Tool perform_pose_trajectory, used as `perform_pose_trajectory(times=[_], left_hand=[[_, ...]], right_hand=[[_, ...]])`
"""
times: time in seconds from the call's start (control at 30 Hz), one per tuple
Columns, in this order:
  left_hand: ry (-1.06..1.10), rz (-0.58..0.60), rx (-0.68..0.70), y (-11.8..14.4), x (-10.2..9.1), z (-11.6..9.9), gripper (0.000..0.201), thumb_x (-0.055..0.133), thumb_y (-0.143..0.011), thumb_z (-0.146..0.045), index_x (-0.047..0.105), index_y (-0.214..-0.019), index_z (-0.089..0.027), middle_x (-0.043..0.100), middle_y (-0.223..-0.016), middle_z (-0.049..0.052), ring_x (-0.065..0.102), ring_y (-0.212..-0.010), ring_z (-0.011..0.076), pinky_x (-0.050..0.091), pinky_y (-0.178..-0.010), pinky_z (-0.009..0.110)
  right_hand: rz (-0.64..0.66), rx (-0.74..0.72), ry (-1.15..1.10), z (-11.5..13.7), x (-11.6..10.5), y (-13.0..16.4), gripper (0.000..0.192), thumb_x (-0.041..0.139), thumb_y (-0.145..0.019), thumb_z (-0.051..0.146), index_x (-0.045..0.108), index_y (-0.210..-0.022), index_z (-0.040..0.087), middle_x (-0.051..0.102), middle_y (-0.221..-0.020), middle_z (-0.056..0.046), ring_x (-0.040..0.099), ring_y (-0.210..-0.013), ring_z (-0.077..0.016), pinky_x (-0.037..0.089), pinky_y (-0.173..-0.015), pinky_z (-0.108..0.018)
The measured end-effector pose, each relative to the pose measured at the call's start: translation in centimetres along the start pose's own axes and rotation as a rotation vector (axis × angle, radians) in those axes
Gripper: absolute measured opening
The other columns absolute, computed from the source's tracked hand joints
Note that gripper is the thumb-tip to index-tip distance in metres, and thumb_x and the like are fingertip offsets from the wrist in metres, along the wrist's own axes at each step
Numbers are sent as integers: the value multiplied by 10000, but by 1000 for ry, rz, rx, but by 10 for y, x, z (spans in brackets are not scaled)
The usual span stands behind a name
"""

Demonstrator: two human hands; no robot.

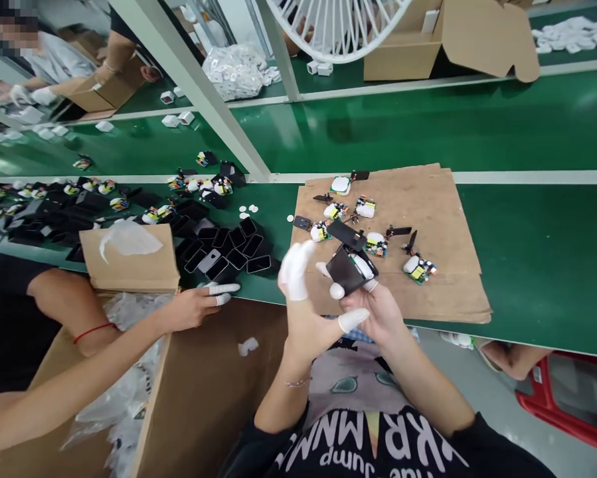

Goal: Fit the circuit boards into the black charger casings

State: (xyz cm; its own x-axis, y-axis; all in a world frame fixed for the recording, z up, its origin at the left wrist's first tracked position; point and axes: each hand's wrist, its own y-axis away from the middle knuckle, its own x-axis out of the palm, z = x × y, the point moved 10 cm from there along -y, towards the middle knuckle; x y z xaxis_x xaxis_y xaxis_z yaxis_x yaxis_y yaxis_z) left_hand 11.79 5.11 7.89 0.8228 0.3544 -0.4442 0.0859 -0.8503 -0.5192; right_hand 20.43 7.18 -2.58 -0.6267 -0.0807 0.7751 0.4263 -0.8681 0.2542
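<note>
grips black case (pixel 344 273) in right hand (pixel 380 309), fingers wrapped around underside, held over front part of cardboard sheet (pixel 452 232), near front edge of green desk (pixel 537 265). has left hand (pixel 304 324) open just beside, thumb and fingers spread, apparently holding nothing. shows white-topped board (pixel 362 267) at mouth of tilted case, black plate (pixel 346 234) just above; can't tell if joined or loose.

could slip from right hand and drop past desk edge, probably because of smooth finger cots (pixel 354 320) plus one-handed hold. could scrape or jam white-topped board against case wall if pressed at a slant. could knock black plate askew by closing left hand without clearing it. could bump loose boards (pixel 376 243) on cardboard sheet, lying close behind, by swinging case low. could also clash with co-worker's hand (pixel 191 310), resting near stacked black cases (pixel 228 249), if reaching far left.
</note>
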Motion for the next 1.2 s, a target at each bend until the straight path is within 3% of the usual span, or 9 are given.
perform_pose_trajectory(times=[0.1,0.2,0.4,0.47,0.6,0.73,0.97,1.1,1.2], left_hand=[[-42,150,-126,5,26,15,859,834,-657,-485,451,-1392,-259,536,-1386,138,473,-1344,377,246,-1182,624],[28,161,-181,8,30,20,629,823,-676,-446,583,-1225,-257,657,-1145,87,644,-1092,317,367,-1118,603],[228,-137,-309,52,-28,62,599,843,-649,-451,602,-1158,-247,647,-902,33,653,-790,187,588,-740,340],[207,-225,-367,74,-52,83,581,851,-650,-404,600,-1153,-255,635,-875,18,648,-769,164,581,-696,294],[189,-302,-437,103,-83,110,618,847,-644,-386,574,-1177,-234,650,-981,57,667,-917,205,582,-785,324],[128,-393,-373,105,-107,106,620,852,-627,-372,565,-1158,-227,646,-1020,67,655,-979,227,565,-847,360],[32,-520,-242,107,-148,92,602,835,-630,-411,558,-1135,-236,624,-1028,49,641,-982,213,547,-888,384],[67,-512,-269,112,-146,87,591,837,-647,-360,564,-1157,-239,631,-1029,46,641,-917,184,554,-791,317],[72,-422,-266,103,-124,77,604,854,-653,-328,573,-1180,-238,619,-895,3,591,-673,107,523,-601,234]], right_hand=[[-35,-37,44,0,-6,2,331,579,-856,480,662,-1063,236,742,-905,-40,640,-627,-170,552,-543,-284],[-97,-201,477,19,-19,11,383,490,-931,461,619,-1230,259,744,-1050,-47,707,-798,-211,602,-721,-365],[-233,-471,1320,70,-39,19,331,558,-908,261,671,-1214,205,669,-1285,-115,541,-1243,-334,371,-1095,-577],[-133,-551,1736,74,-19,2,382,504,-923,168,628,-1284,166,601,-1386,-132,490,-1287,-341,368,-1080,-563],[360,-500,2385,40,23,-50,339,453,-916,37,680,-1156,112,681,-1248,-171,572,-1144,-308,457,-885,-440],[582,-420,2461,24,43,-88,263,511,-861,-17,727,-800,121,748,-871,-145,641,-969,-271,437,-796,-382],[734,-320,2525,8,37,-109,220,531,-788,-58,689,-745,89,719,-767,-127,695,-805,-275,443,-674,-356],[478,-474,2266,55,60,-95,158,590,-780,15,678,-885,93,708,-742,-66,686,-709,-229,490,-656,-341],[339,-612,1731,95,89,-46,336,668,-813,102,640,-1144,151,729,-845,-28,681,-696,-173,550,-641,-294]])
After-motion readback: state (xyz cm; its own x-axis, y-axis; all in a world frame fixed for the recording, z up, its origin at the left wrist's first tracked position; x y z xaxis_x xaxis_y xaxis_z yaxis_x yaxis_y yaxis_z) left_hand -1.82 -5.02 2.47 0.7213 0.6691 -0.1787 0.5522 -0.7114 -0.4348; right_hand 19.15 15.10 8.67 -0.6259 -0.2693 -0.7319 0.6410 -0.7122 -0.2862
